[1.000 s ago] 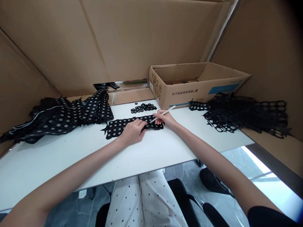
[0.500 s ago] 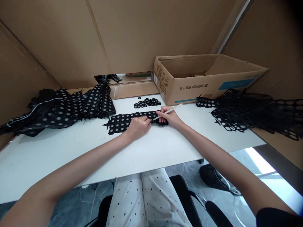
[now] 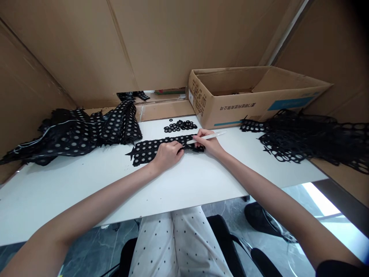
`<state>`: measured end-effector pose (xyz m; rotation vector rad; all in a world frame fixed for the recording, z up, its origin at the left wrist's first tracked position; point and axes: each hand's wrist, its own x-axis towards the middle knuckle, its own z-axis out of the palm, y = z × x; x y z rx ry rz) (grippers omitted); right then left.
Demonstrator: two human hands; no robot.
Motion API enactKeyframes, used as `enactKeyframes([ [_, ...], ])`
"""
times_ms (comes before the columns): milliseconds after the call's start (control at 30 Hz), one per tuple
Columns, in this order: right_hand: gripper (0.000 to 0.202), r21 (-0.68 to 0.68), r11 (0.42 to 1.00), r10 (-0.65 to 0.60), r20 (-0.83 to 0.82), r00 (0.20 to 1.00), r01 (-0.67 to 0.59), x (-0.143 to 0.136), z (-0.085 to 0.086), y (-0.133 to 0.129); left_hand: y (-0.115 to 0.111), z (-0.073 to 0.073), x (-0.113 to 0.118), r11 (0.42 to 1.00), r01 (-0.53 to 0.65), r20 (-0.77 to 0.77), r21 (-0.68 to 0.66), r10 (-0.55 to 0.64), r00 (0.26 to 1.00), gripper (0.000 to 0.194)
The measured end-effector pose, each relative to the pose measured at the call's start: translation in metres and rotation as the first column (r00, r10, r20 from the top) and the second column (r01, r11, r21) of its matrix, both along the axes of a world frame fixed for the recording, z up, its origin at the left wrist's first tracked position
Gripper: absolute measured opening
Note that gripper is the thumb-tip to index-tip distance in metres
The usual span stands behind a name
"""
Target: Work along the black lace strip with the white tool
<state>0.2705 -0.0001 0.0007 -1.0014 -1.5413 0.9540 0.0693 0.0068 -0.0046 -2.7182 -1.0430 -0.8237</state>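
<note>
A black rubbery sheet (image 3: 145, 151) dotted with round discs lies flat on the white table in front of me. My left hand (image 3: 169, 152) rests on its right part, fingers curled together and pinching the near edge; the fingertips are partly hidden. In my right hand (image 3: 206, 141) is a slim white pen-like stick (image 3: 215, 135), held like a pencil, its tip against the sheet close to my left fingers. Just behind the sheet lies a loose pile of small black rings (image 3: 180, 125).
An open cardboard box (image 3: 236, 109) stands at the back right. Punched-out black webbing (image 3: 300, 134) heaps beside it, hanging over the table's right edge. More dotted black sheets (image 3: 77, 134) are bundled at the left. Cardboard walls (image 3: 161, 42) enclose the table (image 3: 109, 192).
The stick in my right hand has swung to a flatter angle, its free end lower and further right. My left hand stays on the sheet. The view has shifted slightly.
</note>
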Motion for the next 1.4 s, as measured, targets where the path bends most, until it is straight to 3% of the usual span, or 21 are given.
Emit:
enactKeyframes([
  [133, 0.028, -0.039, 0.999, 0.016, -0.054, 0.998, -0.018, 0.002, -0.002, 0.003, -0.004, 0.003, 0.001, 0.994, -0.022, 0.079, -0.105, 0.030, 0.996, 0.016],
  [267, 0.028, -0.059, 0.998, 0.028, -0.058, 0.998, -0.031, 0.004, -0.003, 0.006, 0.005, 0.007, -0.003, 0.951, 0.020, 0.181, -0.309, 0.038, 0.983, 0.035],
  [367, 0.027, -0.063, 0.998, 0.018, -0.062, 0.998, -0.022, 0.004, -0.003, 0.007, 0.024, 0.011, -0.009, 0.935, -0.008, 0.123, -0.355, 0.055, 0.991, 0.043],
  [467, 0.025, -0.081, 0.997, 0.000, -0.061, 0.998, -0.005, 0.004, -0.002, 0.008, 0.044, 0.016, -0.015, 0.905, -0.034, -0.002, -0.425, 0.037, 0.999, 0.070],
  [567, 0.025, -0.097, 0.995, -0.010, -0.079, 0.997, 0.002, 0.003, 0.001, 0.007, 0.054, 0.024, -0.018, 0.776, -0.079, -0.082, -0.626, 0.035, 0.996, 0.084],
  [733, 0.023, -0.099, 0.995, -0.009, -0.071, 0.997, 0.002, 0.003, 0.005, 0.006, 0.053, 0.047, -0.018, 0.523, -0.021, -0.052, -0.852, -0.045, 0.998, 0.066],
  [867, 0.023, -0.092, 0.996, -0.009, -0.055, 0.998, 0.004, 0.003, 0.007, 0.006, 0.058, 0.061, -0.011, 0.345, 0.066, 0.069, -0.936, -0.004, 0.998, 0.059],
  [1133, 0.023, -0.094, 0.996, -0.004, -0.048, 0.999, -0.001, 0.004, 0.005, 0.008, 0.065, 0.055, 0.006, 0.215, 0.056, 0.070, -0.975, 0.059, 0.996, 0.053],
  [1200, 0.024, -0.100, 0.995, -0.001, -0.049, 0.999, -0.004, 0.005, 0.004, 0.008, 0.066, 0.058, 0.002, 0.231, 0.036, 0.055, -0.972, 0.074, 0.996, 0.049],
  [1333, 0.023, -0.101, 0.995, 0.000, -0.027, 1.000, -0.003, 0.005, 0.007, 0.007, 0.064, 0.069, -0.019, 0.397, -0.205, -0.209, -0.895, 0.033, 0.977, 0.042],
  [1400, 0.022, -0.096, 0.995, 0.002, -0.005, 1.000, -0.002, 0.006, 0.010, 0.005, 0.057, 0.073, -0.031, 0.394, -0.242, -0.256, -0.887, 0.017, 0.967, 0.046],
])
